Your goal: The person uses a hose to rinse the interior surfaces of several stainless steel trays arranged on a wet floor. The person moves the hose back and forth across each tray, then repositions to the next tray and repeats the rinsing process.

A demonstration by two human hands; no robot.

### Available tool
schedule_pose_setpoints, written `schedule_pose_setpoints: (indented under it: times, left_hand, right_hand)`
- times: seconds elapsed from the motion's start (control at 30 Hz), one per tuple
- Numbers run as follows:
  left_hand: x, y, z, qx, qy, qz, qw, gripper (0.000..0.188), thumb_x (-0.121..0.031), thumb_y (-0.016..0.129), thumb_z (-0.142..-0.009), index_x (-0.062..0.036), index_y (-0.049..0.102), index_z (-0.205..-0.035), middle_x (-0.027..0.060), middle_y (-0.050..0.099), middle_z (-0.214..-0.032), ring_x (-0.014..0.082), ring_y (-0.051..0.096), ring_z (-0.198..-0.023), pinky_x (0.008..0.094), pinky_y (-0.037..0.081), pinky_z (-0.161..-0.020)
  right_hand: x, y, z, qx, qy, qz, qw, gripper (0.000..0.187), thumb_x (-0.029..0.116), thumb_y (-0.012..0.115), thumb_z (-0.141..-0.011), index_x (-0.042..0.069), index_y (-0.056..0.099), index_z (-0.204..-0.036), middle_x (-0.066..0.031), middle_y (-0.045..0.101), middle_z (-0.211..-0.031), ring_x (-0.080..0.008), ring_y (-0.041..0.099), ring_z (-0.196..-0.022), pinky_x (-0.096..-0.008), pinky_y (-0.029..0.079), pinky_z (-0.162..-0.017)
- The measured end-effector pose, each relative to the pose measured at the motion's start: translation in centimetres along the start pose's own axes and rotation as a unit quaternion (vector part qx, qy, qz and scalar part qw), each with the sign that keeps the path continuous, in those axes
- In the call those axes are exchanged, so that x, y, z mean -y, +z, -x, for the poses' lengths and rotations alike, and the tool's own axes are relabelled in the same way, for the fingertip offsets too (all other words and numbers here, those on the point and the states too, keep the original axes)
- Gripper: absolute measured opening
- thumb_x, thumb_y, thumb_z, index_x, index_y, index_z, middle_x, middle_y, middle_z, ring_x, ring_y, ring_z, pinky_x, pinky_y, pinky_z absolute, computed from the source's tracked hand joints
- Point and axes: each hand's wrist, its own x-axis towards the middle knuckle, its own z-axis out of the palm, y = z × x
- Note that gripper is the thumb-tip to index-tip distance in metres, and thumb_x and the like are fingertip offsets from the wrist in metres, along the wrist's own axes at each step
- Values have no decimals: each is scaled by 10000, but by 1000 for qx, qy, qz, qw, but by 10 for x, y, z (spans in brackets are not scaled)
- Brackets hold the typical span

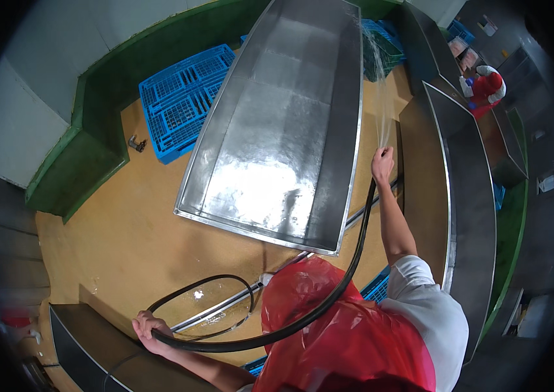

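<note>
My right hand [382,164] is closed around the end of a black hose [358,258], to the right of a large stainless steel trough [270,117]. Streams of water [384,108] leave the hose end and fan out toward the trough's far right rim. My left hand [151,328] grips the same hose lower down, at the near left. Between the hands the hose bends in a wide curve across my red apron [348,320]. The trough's inside looks wet and shiny.
A blue plastic pallet [189,98] lies on the tan floor [94,255] left of the trough. A green curb [97,140] follows the wall. Another steel trough [466,176] stands at right. A person in red and white [488,88] is farther off at the right.
</note>
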Motion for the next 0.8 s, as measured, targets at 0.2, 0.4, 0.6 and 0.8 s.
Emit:
schedule_pose_setpoints:
  times: [0.2,0.4,0.6,0.8]
  left_hand:
    - [-25,49,-34,12,-19,-15,1000,162,-111,472,-935,-94,368,-812,3,346,-673,93,341,-483,233,342,-432]
    - [-63,79,-95,4,1,-28,1000,163,-106,476,-931,-86,370,-809,10,355,-684,98,344,-492,233,349,-436]
    - [-93,111,-183,-19,14,-49,999,192,-100,485,-920,-84,359,-776,8,346,-655,91,322,-461,227,358,-424]
    - [-88,163,-265,-44,34,-59,997,197,-79,484,-905,-76,356,-756,7,341,-633,86,311,-442,216,352,-420]
  right_hand:
    - [33,21,22,-6,32,-7,999,313,286,459,-909,-13,505,-988,-275,621,-859,-447,608,-851,-486,453,-782]
    - [74,69,27,-6,37,-20,999,309,288,466,-904,-10,510,-974,-253,616,-822,-419,617,-814,-467,459,-768]
    - [120,147,23,-36,33,-52,997,289,274,483,-904,-11,509,-941,-219,598,-764,-364,616,-751,-448,464,-734]
    - [183,213,4,-35,45,-56,997,308,268,489,-904,-27,507,-991,-288,626,-844,-467,613,-846,-486,458,-766]
